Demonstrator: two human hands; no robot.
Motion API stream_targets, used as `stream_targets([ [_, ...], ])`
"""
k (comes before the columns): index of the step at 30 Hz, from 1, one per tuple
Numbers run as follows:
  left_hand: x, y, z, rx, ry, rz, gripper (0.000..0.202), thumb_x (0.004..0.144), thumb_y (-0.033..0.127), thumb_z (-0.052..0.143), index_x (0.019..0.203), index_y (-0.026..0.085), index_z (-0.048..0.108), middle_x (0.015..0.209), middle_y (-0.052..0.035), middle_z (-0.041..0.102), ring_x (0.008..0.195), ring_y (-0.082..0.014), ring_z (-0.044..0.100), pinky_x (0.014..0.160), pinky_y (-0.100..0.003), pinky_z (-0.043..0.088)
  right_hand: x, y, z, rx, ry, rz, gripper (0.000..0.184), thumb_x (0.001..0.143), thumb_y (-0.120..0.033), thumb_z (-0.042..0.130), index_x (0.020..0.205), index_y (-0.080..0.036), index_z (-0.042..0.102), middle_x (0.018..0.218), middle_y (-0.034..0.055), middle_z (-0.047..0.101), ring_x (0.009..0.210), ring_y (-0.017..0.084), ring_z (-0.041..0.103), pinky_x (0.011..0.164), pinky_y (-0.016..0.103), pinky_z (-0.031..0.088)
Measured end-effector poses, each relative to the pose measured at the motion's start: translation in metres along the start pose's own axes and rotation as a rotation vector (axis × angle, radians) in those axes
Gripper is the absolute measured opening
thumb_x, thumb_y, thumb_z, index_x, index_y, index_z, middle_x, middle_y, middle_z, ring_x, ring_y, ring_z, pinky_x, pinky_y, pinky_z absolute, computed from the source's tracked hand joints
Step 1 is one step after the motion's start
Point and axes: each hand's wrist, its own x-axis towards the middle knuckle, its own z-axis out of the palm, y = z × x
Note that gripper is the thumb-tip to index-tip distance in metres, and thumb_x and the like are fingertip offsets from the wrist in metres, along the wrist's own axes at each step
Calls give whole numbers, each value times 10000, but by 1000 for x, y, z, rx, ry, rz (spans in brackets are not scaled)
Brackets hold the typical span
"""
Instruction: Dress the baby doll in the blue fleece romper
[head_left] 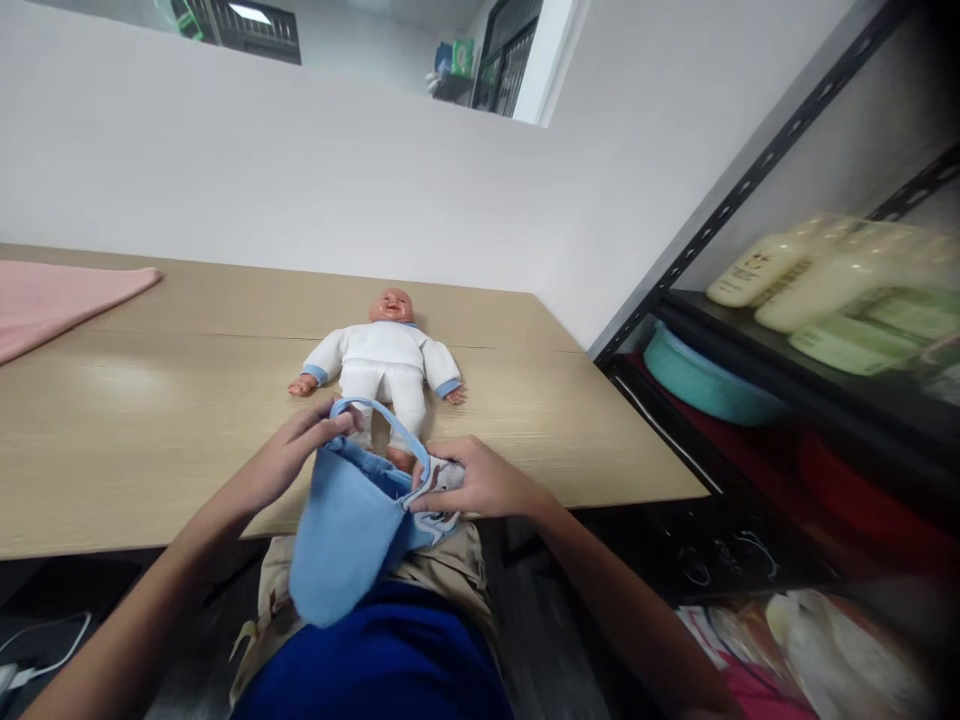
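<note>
Where the left edge cuts it off, a smooth pink cloth (64, 305) is seen lying on a pale wood-grained tabletop (187, 430). Below the table, a white cable (56, 660) is cropped by the same edge.

The left hand (319, 435) is closed, thumb against fingers, on the rim of a soft light-blue fabric pouch-shaped piece (345, 545). The piece is held open over the lap, at the table's near edge; its exact kind cannot be told.

Beyond it, a baby doll in white clothing with blue cuffs (386, 345) is laid face up on the tabletop, its lower legs partly covered by the raised rim. The opposite side of the rim is gripped by the right hand (476, 480), beside a grey-and-white patterned section (435, 525); that pattern is half hidden by the fingers.

Farther right, a teal basin (705, 380) is partly tucked under a dark metal shelf (810, 365). On the shelf, cream-coloured bottles (757, 268) are marked with dark print, too small to be read. Pale-green packages (862, 335) beside them are blurred behind clear film. A red object (862, 500) below is lost in shadow.
</note>
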Motion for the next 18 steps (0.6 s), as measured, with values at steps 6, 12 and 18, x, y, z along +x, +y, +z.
stream_targets([
  [6,22,40,-16,294,-178,290,805,941,619,890,1589,261,574,1636,-151,619,1472,-387,607,1179,-466,526,39,-49,-23,30,-122,57,333,833,-494,1016,935,-216,862,805,-40,741,754,176,658,686,270,474],
  [12,35,59,-28,336,-425,153,517,959,608,872,1334,261,795,1065,-54,783,903,-247,708,752,-296,541,60,-54,-31,116,-85,44,399,866,-496,985,1121,-224,845,1080,30,831,999,241,758,819,299,588],
  [18,30,36,-40,259,-455,161,353,1076,590,749,1157,248,782,1008,-29,706,865,-202,624,770,-281,511,58,3,-23,62,-104,48,480,930,-571,925,1240,-239,770,1195,45,829,1142,265,773,979,355,596],
])
